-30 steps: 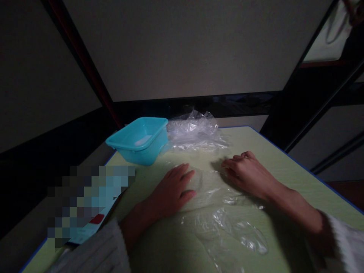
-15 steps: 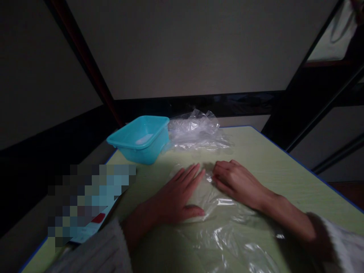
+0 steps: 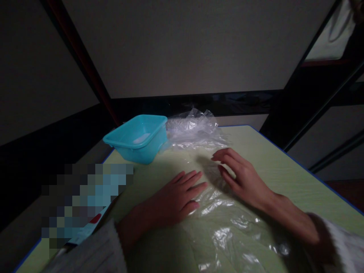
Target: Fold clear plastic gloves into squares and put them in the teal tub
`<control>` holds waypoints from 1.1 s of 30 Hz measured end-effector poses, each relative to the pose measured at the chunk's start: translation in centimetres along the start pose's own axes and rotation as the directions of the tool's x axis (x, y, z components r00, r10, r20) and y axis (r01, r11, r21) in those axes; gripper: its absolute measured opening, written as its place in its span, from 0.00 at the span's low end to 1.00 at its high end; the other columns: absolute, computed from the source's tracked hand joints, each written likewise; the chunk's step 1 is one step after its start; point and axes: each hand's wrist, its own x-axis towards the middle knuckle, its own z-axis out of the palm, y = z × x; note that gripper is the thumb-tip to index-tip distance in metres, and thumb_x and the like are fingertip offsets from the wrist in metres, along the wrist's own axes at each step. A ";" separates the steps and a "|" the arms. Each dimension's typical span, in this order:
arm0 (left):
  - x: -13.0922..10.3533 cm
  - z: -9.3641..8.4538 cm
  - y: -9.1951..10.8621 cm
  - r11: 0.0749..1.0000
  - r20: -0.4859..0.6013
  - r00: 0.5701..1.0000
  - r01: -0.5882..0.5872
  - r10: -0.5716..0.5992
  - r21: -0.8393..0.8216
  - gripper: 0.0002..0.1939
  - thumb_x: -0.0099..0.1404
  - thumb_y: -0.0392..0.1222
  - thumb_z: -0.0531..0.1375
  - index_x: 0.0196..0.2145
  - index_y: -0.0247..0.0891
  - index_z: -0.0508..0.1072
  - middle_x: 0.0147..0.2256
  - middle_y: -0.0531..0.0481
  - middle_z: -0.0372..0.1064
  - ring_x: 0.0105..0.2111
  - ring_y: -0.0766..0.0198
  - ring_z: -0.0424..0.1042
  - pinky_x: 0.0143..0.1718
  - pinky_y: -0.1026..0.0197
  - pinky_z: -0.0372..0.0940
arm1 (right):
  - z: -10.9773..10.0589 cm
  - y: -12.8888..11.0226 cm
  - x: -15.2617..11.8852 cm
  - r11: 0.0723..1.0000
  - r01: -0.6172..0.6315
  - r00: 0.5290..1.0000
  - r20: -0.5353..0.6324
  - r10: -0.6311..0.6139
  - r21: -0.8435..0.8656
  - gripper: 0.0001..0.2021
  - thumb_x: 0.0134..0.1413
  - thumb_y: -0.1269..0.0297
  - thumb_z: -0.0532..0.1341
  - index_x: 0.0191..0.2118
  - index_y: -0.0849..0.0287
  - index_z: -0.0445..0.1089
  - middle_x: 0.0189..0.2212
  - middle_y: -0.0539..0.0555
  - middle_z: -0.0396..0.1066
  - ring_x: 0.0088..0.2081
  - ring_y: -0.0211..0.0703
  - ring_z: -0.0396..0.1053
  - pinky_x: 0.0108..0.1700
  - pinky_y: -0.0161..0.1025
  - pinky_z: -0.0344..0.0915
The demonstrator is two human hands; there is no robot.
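Head view, and it's mostly the pale green table (image 3: 284, 178), with a wrinkled clear plastic sheet (image 3: 224, 237) spread over the near part, between and below the hands. Behind that sits a crumpled heap of clear plastic (image 3: 196, 131), right next to a blue tub (image 3: 142, 153). What's new: the right hand (image 3: 241, 174) was curled down low on the sheet half a second ago, and now it looks raised off it, fingers loosely bent and apart, nothing in them that I can see. The left hand (image 3: 182, 197) stays palm down, fingers a bit spread, not gripping anything. So I'd say only the left is pinning the sheet now, and it's got plenty of creases.
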 end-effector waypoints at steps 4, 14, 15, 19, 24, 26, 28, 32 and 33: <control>0.4 0.3 -0.5 0.998 -0.027 0.998 -0.057 0.058 0.017 0.16 0.64 0.42 0.53 0.49 0.38 0.65 0.55 0.44 0.60 0.58 0.54 0.53 0.60 0.47 0.44 | 2.0 -2.3 -0.4 0.988 0.097 0.943 0.306 -0.131 0.124 0.20 0.60 0.70 0.45 0.57 0.70 0.55 0.56 0.66 0.58 0.57 0.44 0.55 0.58 0.43 0.56; 0.5 0.1 -0.7 1.000 0.038 0.999 0.005 -0.007 0.030 0.30 0.63 0.52 0.53 0.59 0.39 0.53 0.62 0.44 0.46 0.62 0.49 0.41 0.60 0.43 0.40 | 3.7 -0.4 -1.6 0.988 0.006 0.893 0.446 0.066 -0.157 0.38 0.58 0.45 0.44 0.61 0.76 0.46 0.61 0.70 0.43 0.62 0.54 0.42 0.61 0.52 0.46; 0.5 0.1 -0.7 1.000 0.044 0.999 0.015 -0.016 0.026 0.32 0.63 0.53 0.53 0.60 0.39 0.51 0.63 0.45 0.43 0.63 0.48 0.38 0.60 0.42 0.40 | 3.6 0.0 -1.7 0.984 -0.002 0.896 0.437 0.080 -0.178 0.38 0.58 0.44 0.44 0.61 0.75 0.47 0.61 0.69 0.45 0.62 0.54 0.43 0.61 0.53 0.47; 0.4 0.0 -0.9 0.999 0.054 0.998 0.033 -0.034 0.018 0.31 0.63 0.55 0.51 0.60 0.42 0.51 0.63 0.47 0.41 0.63 0.46 0.36 0.59 0.41 0.40 | 2.7 1.9 -2.1 0.959 -0.043 0.891 0.423 0.163 -0.279 0.37 0.58 0.42 0.40 0.62 0.69 0.48 0.62 0.66 0.44 0.62 0.53 0.42 0.60 0.54 0.46; 0.4 0.0 -0.9 1.000 0.032 0.999 0.025 -0.025 0.012 0.31 0.63 0.53 0.52 0.61 0.44 0.49 0.63 0.47 0.41 0.63 0.47 0.36 0.59 0.41 0.41 | 1.6 4.1 -2.5 0.930 -0.120 0.867 0.419 0.269 -0.348 0.39 0.57 0.41 0.37 0.63 0.70 0.44 0.62 0.66 0.42 0.63 0.53 0.39 0.60 0.55 0.45; 0.4 -0.1 -0.8 1.000 0.032 0.999 0.021 -0.021 0.007 0.31 0.63 0.53 0.52 0.61 0.43 0.50 0.63 0.47 0.42 0.63 0.47 0.37 0.59 0.41 0.41 | 1.3 4.8 -2.7 0.925 -0.145 0.871 0.399 0.288 -0.351 0.38 0.57 0.41 0.38 0.63 0.68 0.44 0.62 0.66 0.42 0.63 0.53 0.40 0.60 0.56 0.44; 0.2 -0.2 -0.8 1.000 0.038 0.999 0.027 -0.027 0.002 0.32 0.63 0.53 0.52 0.61 0.41 0.48 0.63 0.46 0.42 0.63 0.46 0.36 0.59 0.41 0.41 | 1.1 5.1 -2.7 0.917 -0.180 0.871 0.376 0.317 -0.357 0.37 0.57 0.41 0.38 0.63 0.65 0.44 0.62 0.65 0.43 0.62 0.53 0.41 0.60 0.56 0.43; -0.4 -0.6 -1.1 0.996 0.052 0.995 0.086 -0.085 -0.004 0.36 0.62 0.54 0.53 0.62 0.39 0.44 0.63 0.45 0.42 0.63 0.46 0.37 0.59 0.41 0.40 | 0.7 4.7 -2.4 0.904 -0.253 0.874 0.320 0.366 -0.343 0.37 0.58 0.42 0.38 0.62 0.67 0.46 0.62 0.66 0.44 0.62 0.53 0.42 0.60 0.57 0.44; -0.5 -0.8 -1.2 0.995 0.039 0.994 0.098 -0.098 0.002 0.36 0.62 0.54 0.53 0.62 0.39 0.44 0.62 0.44 0.44 0.62 0.46 0.38 0.59 0.40 0.39 | 0.7 4.4 -2.2 0.911 -0.250 0.882 0.311 0.354 -0.328 0.36 0.58 0.42 0.38 0.62 0.67 0.46 0.62 0.66 0.44 0.62 0.53 0.42 0.60 0.56 0.44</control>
